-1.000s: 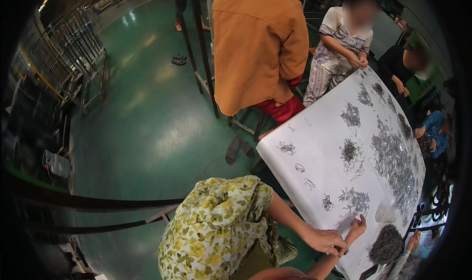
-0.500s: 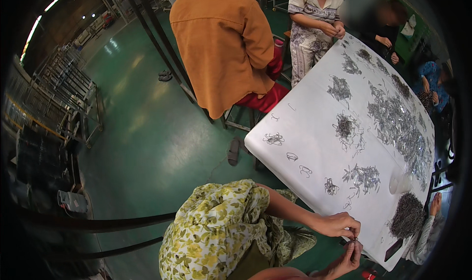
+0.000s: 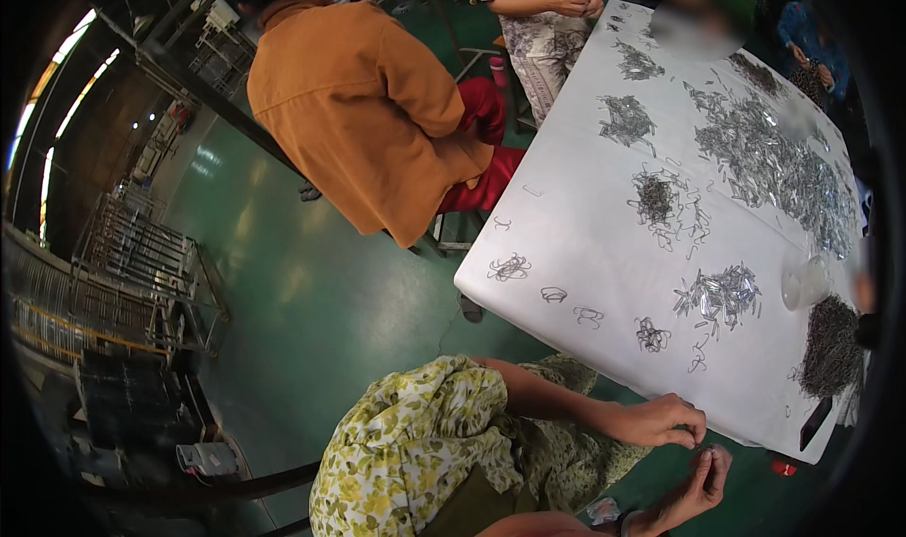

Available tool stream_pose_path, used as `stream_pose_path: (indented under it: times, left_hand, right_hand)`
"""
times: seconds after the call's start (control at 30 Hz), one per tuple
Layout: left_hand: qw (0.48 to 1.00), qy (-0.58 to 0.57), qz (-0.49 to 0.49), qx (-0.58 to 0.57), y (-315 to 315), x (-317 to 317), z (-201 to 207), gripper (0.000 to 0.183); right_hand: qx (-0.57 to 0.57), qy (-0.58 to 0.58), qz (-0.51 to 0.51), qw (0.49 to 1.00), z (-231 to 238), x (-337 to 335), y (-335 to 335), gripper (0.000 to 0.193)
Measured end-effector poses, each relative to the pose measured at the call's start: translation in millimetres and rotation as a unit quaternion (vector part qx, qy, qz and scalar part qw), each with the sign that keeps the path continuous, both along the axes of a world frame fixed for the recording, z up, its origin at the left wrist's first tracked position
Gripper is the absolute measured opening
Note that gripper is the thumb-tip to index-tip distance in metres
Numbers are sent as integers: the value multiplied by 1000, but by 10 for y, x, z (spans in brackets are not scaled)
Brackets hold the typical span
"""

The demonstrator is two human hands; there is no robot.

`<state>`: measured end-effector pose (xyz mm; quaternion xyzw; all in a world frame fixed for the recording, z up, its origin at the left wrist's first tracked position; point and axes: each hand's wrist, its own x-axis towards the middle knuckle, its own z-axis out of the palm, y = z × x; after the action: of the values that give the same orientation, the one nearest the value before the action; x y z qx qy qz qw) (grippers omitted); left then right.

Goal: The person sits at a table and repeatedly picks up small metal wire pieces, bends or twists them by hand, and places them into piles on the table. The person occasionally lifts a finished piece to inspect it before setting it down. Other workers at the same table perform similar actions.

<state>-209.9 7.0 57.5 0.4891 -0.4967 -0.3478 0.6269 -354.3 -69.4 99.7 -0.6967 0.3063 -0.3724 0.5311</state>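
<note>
In the head view, the left hand (image 3: 663, 421) and the right hand (image 3: 698, 487) face each other, tips close together, by the near edge of the white-covered table (image 3: 576, 197). The left thumb and fingers bend toward one another, nearly meeting; the right thumb lies near its curled fingers — I cannot tell whether either pinches anything small. On the tabletop near the hands lie a few loose bent wire hooks (image 3: 697, 356) and a small wire tangle (image 3: 651, 335), with a heap of clear slivers (image 3: 722, 296) just beyond. A dark wire pile (image 3: 829, 348) sits farther right — beside a translucent container (image 3: 805, 282). Across the corner, a person in an orange jacket (image 3: 330, 112) is seated.
</note>
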Motion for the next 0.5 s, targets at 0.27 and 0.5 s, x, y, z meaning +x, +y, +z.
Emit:
stream_pose_path:
  times: [0.27,0.5]
  left_hand:
    - [995,100,-8,-20,-153,-25,-40,6]
    - [996,83,-24,-3,-120,-31,21,12]
  right_hand:
    - [2,-10,18,1000,0,61,2,10]
    - [47,64,-58,995,323,105,169,2]
